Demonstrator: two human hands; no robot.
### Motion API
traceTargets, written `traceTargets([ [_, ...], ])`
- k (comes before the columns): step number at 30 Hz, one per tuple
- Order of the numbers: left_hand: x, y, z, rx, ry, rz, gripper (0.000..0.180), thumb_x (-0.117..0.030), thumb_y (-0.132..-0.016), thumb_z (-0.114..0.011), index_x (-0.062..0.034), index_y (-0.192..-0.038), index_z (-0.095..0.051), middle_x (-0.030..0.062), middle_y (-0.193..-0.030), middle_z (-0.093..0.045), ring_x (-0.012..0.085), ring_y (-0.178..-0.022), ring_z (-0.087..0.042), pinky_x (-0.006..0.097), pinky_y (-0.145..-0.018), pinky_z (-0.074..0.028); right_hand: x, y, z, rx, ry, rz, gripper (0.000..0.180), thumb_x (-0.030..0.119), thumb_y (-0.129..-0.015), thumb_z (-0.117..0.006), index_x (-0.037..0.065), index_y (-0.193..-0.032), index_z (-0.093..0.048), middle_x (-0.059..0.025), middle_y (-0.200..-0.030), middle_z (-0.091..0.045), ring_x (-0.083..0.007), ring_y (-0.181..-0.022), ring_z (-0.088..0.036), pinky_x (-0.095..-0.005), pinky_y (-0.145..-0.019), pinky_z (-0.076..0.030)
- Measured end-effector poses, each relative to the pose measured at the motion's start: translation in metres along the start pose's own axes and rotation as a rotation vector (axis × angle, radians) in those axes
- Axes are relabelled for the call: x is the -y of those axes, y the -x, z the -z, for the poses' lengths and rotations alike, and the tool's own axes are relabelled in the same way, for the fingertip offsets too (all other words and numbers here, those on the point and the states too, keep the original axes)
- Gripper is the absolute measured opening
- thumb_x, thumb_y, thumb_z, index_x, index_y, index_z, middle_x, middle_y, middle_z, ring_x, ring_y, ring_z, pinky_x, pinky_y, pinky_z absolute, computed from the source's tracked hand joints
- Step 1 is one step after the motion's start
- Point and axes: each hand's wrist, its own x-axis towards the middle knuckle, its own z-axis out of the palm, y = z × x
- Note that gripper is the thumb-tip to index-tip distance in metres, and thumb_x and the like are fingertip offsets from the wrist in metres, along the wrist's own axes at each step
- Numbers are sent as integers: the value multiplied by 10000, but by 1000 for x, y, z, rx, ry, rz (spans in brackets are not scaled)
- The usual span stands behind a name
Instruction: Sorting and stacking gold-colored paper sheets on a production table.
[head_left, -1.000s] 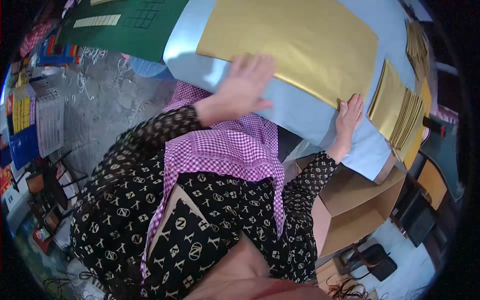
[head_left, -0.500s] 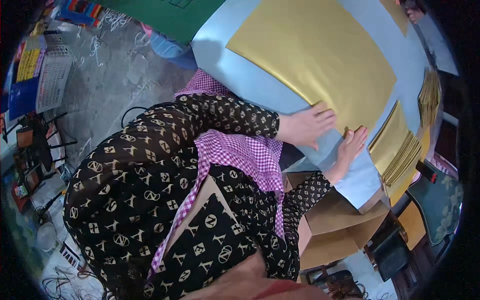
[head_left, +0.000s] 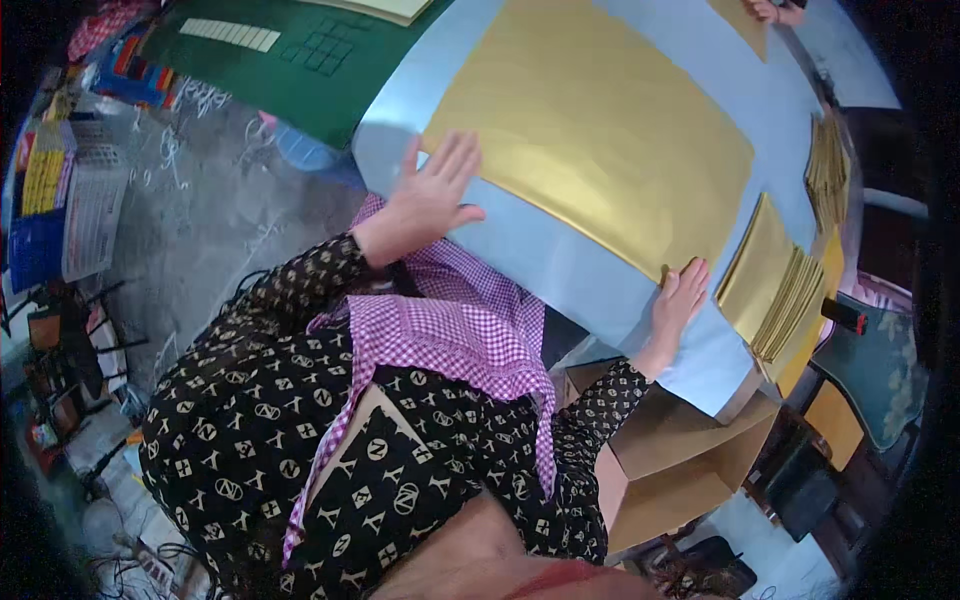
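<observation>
A large gold sheet (head_left: 600, 130), apparently paper, lies on the pale blue-white tabletop (head_left: 560, 235), its near edge curved as if folded. At that edge's left end is my left hand (head_left: 430, 190), fingers spread and holding nothing; whether it touches the sheet I cannot tell. My right hand (head_left: 682, 300) rests flat on the sheet's near right corner, fingers stretched out. Just right of it lies a stack of folded gold sheets (head_left: 775, 290), fanned along one side.
Farther right stands another gold stack (head_left: 827, 170). A green mat (head_left: 270, 70) covers the far left surface. Below the table's right end is an open cardboard box (head_left: 680, 470). Another person's hand (head_left: 768, 10) shows at the far right, by a gold sheet. A green-backed chair (head_left: 870, 365) stands right.
My left hand has moved left along the gold sheet's near edge, from beside my right hand to the sheet's left end. My right hand stays at the right corner.
</observation>
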Motion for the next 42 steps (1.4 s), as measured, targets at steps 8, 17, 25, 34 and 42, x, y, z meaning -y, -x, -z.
traceTargets([
  [8,29,16,7,27,-64,185,855,-492,-796,-629,21,-1410,-330,167,-1515,-259,308,-1417,-215,585,-1099,-97,-8,1,-3,0,19,10,592,399,-1000,-294,76,-1489,-212,-131,-1554,-187,-291,-1442,-132,-436,-1151,-76],
  [17,37,-1,20,64,1,229,740,-446,-878,-570,15,-1405,-329,197,-1491,-282,370,-1397,-229,590,-1089,-140,4,3,6,56,3,-58,598,384,-984,-333,76,-1484,-222,-120,-1555,-188,-283,-1443,-127,-433,-1156,-77],
  [25,76,-105,-10,-73,-48,190,703,-484,-934,-454,24,-1397,-304,218,-1463,-309,379,-1370,-261,578,-1054,-235,4,0,3,38,-11,-41,624,458,-988,-287,84,-1484,-231,-126,-1548,-209,-281,-1443,-133,-450,-1151,-65],
  [34,98,-161,-26,-126,-111,232,715,-476,-922,-473,38,-1391,-309,223,-1441,-340,398,-1350,-284,601,-1057,-208,3,1,4,49,5,-57,602,399,-983,-320,71,-1480,-232,-135,-1550,-200,-292,-1442,-131,-423,-1157,-67],
  [42,102,-157,-33,-164,-85,210,668,-440,-914,-495,12,-1381,-343,187,-1450,-354,396,-1345,-300,610,-1057,-205,2,1,3,41,9,-48,608,416,-981,-318,78,-1479,-238,-133,-1548,-208,-299,-1437,-149,-434,-1154,-75],
])
